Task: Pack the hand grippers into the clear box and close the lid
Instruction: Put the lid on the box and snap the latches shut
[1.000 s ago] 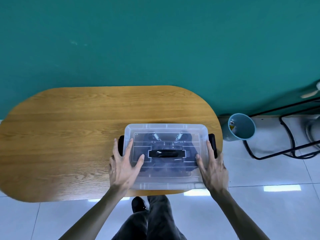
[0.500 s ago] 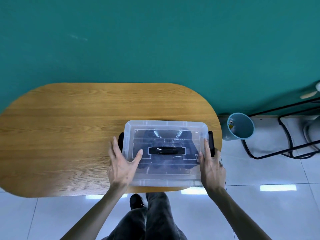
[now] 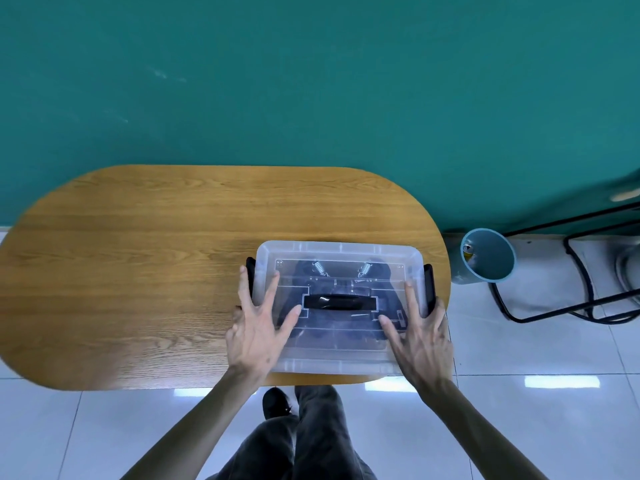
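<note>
**Both hands slide inward onto the lid**

Both hands now lie flatter than a moment ago. Left hand (image 3: 256, 332) and right hand (image 3: 420, 336), fingers straight and spread, press the lid (image 3: 341, 252) on the clear box (image 3: 332, 365). Hand grippers (image 3: 346, 271) lie inside, at the desk's (image 3: 138, 271) near right edge.

A clear plastic box (image 3: 339, 358) with a black lid handle (image 3: 339, 302) and black side latches (image 3: 428, 285) holds dark hand grippers (image 3: 377, 271) with silver springs. It rests on an oval wood-grain table (image 3: 138, 271), near a teal wall (image 3: 311, 81) and a light-blue bin (image 3: 491, 268).
</note>
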The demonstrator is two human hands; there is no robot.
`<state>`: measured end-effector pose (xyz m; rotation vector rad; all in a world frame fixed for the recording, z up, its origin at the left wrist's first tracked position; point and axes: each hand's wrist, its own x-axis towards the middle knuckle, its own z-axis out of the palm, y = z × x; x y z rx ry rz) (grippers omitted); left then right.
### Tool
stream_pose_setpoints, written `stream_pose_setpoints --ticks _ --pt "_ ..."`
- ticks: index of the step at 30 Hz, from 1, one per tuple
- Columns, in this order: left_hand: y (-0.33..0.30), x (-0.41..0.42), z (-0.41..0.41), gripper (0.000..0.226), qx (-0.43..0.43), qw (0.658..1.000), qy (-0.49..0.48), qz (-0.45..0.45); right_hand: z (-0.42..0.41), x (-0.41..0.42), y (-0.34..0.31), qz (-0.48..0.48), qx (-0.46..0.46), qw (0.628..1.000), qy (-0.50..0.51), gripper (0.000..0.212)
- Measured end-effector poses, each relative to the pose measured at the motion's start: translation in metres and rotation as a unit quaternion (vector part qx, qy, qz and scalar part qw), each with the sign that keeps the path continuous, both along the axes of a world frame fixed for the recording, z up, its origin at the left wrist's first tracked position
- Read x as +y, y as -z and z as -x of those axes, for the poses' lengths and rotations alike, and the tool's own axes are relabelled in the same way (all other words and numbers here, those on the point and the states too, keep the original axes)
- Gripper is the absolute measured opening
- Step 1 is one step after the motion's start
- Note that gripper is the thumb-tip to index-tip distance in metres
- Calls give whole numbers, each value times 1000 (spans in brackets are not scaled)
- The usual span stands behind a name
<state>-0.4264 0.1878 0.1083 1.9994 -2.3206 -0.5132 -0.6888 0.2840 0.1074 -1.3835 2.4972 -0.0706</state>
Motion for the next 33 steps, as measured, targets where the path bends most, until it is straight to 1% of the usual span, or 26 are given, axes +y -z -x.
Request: stream_pose_setpoints --ticks 2,5,8,13,14,16,18,22,24,30,33 --pt "-4 1 4 93 -37 999 10 -20 -3 0 3 3 15 1000 9 91" --pt "-11 -4 10 102 -57 997 19 -45 -8 -6 4 0 60 998 7 91" --pt "-12 -5 13 100 -62 996 17 -55 -14 -10 3 -2 76 997 25 88" --pt "-17 -5 15 97 -62 995 15 -70 -20 -13 1 10 52 997 53 81" --pt "-18 -5 15 97 -57 996 15 -73 -20 -15 -1 1 41 997 64 84" --pt "-19 -4 14 96 -42 996 14 -76 -20 -20 -4 -46 30 995 78 95" --pt "-20 -4 13 95 -31 997 11 -76 -21 -23 -7 -81 26 993 78 100" --pt "-22 -3 14 95 -34 996 12 -77 -21 -29 -14 -115 44 989 79 100" --pt "-23 -3 15 95 -36 996 9 -80 -22 -30 -15 -127 36 988 77 101" --pt "-30 -4 18 94 -35 994 6 -105 -28 -30 -16 -117 51 989 73 98" --pt "-32 -2 24 89 -51 993 16 -107 -33 -27 -10 -57 47 995 74 95"
